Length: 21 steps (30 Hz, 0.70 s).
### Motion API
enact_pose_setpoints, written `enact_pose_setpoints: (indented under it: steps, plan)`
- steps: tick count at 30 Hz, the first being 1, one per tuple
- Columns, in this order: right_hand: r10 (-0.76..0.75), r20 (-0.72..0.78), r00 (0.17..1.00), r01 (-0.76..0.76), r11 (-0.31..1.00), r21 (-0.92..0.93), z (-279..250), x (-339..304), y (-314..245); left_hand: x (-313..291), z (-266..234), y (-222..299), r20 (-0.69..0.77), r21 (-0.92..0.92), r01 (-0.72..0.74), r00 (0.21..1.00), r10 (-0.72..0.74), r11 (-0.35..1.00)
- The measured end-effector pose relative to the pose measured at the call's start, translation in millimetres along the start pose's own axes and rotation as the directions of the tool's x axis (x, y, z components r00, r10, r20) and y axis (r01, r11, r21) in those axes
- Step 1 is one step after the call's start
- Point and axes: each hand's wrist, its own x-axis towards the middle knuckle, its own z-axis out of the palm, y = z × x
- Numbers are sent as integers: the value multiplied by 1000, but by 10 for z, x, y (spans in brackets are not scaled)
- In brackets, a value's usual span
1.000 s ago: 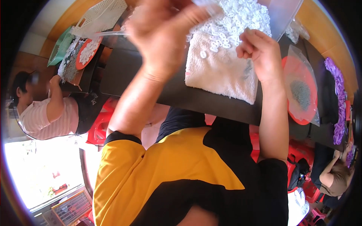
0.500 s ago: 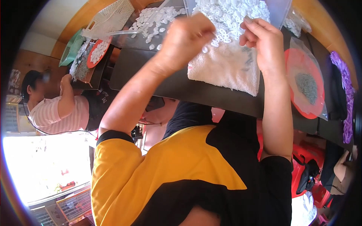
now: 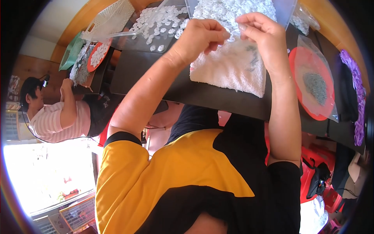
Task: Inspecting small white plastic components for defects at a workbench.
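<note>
My left hand [image 3: 202, 39] is above a folded cream towel [image 3: 230, 74], its thumb and fingertips pinched together. Facing it, my right hand [image 3: 265, 34] has thumb and forefinger close together in a pinch. The fingertips of both hands are a short gap apart; anything between them is too small to make out. Just beyond the hands, small white ring-like plastic pieces [image 3: 237, 8] fill a clear plastic bin [image 3: 287, 13]. More loose white pieces [image 3: 161, 21] lie spread to the left of the bin.
At right, a red plate [image 3: 298, 64] holds a clear bag with small grey pieces [image 3: 316, 87], beside a purple braided bundle [image 3: 353, 78]. At left are a white basket [image 3: 113, 19], a green basket [image 3: 70, 54] and an orange plate [image 3: 92, 58] of white pieces. A co-worker [image 3: 58, 113] sits there.
My left hand, blurred before, has moved right and slightly down, closer to my right hand. My right hand has shifted a little left and up, its fingertips now turned toward the left ones.
</note>
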Motion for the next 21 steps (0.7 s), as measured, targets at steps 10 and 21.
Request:
enact_pose_setpoints:
  steps: [10, 21]
  plan:
    - [-128, 157, 979, 122, 991, 48, 124, -47, 4, 28, -160, 10, 210, -516, 138, 977, -32, 845]
    - [9, -22, 1000, -6, 992, 125, 49, 6, 49, 280, -268, -227, -151, -86, -18, 988, 5, 996]
